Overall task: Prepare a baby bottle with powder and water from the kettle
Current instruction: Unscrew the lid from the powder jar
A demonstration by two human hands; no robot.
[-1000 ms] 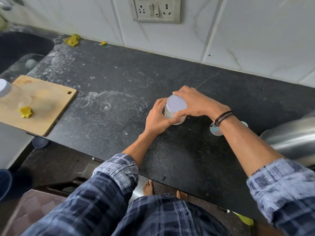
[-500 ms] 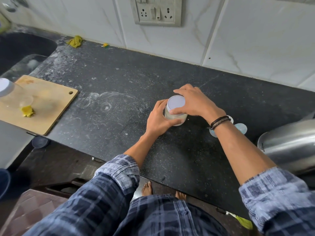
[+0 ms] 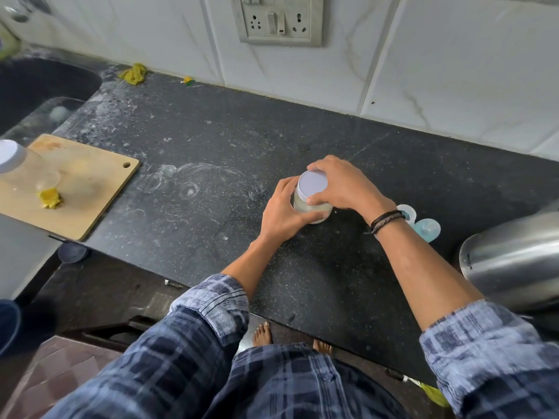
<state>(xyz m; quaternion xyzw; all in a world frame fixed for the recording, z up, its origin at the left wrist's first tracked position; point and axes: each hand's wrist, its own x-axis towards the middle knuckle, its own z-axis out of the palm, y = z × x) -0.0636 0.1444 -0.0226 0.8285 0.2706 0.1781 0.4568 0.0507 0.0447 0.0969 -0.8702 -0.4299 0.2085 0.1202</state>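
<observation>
A small clear jar of pale powder (image 3: 311, 207) stands on the black counter (image 3: 211, 146), closed by a white lid (image 3: 312, 182). My left hand (image 3: 281, 213) wraps the jar's body from the left. My right hand (image 3: 341, 186) grips the lid from above and the right. Just behind my right wrist lie baby bottle parts: a pale blue teat piece (image 3: 428, 229) and a clear round piece (image 3: 406, 211), partly hidden by the wrist. A steel kettle (image 3: 514, 258) lies at the right edge.
A wooden cutting board (image 3: 90, 192) with a yellow scrap (image 3: 50, 198) and a clear jar (image 3: 18, 164) sits at the left, beside a dark sink (image 3: 36, 89). A socket panel (image 3: 278, 19) is on the tiled wall. The counter's front edge runs below my forearms.
Both hands stay on the jar; my right hand has turned slightly on the lid. The view has shifted a little, showing more of the bottle parts behind my wrist.
</observation>
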